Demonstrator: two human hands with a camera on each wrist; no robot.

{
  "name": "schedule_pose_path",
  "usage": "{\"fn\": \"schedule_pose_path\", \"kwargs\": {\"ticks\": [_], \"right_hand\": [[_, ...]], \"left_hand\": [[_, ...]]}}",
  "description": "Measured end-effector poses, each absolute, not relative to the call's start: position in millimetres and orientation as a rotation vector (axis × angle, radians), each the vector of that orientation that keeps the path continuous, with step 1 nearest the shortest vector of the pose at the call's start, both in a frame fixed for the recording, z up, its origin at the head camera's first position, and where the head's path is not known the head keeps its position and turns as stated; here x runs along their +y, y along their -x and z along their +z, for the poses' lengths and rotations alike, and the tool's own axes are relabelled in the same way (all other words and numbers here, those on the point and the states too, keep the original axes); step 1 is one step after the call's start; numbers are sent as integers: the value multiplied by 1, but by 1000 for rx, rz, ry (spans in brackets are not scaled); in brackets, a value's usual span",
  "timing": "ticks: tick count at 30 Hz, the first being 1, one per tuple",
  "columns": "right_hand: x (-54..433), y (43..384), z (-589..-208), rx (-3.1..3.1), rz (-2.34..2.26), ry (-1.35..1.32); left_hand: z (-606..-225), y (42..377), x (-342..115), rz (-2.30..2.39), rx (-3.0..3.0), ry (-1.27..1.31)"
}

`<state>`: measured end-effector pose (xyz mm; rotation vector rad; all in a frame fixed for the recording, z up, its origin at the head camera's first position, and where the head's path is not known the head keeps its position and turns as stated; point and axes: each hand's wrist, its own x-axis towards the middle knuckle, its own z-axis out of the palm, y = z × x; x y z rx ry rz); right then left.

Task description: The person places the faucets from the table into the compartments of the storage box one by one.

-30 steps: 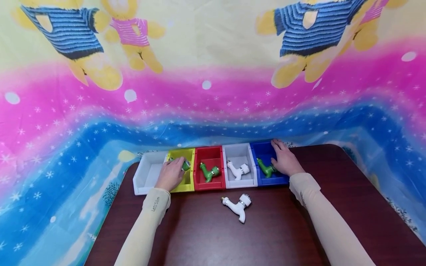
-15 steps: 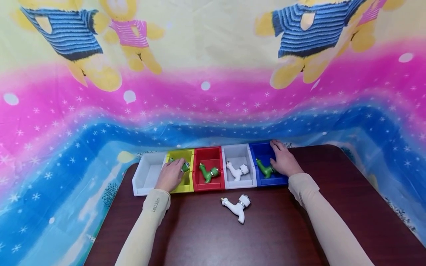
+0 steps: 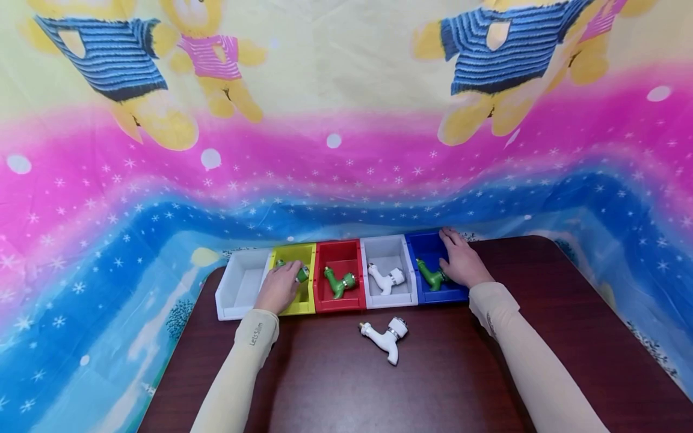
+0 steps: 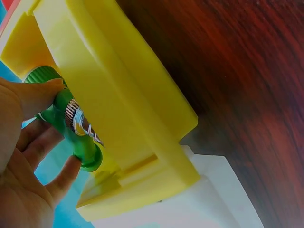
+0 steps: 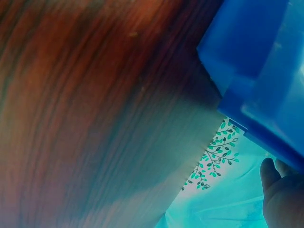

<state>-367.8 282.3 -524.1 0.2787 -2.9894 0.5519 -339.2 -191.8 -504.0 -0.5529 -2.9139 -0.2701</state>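
My left hand reaches into the yellow bin and holds a green tap between thumb and fingers. In the left wrist view the thumb lies over the tap's ridged green end, and a fingertip touches its other end. My right hand grips the right side of the blue bin, thumb inside and fingers over the back corner. In the right wrist view its fingertips show right at the bin's edge. Beside the thumb lies another green tap, partly hidden by the hand.
The bins stand in one row. A red bin holds a green tap, and a grey-white bin holds a white tap. At the left end is a white bin. Another white tap lies on the dark wooden table.
My left hand shifts only very slightly, the green tap still in its fingers. My right hand stays on the blue bin, and the other taps lie as before.
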Motion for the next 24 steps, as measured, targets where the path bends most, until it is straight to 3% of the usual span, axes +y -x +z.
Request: {"fn": "schedule_pose_path", "kwargs": {"ticks": [24], "right_hand": [[283,367,-524,-2980,566,-287]], "left_hand": [[-517,345,-193,-292,-2963,535]]}}
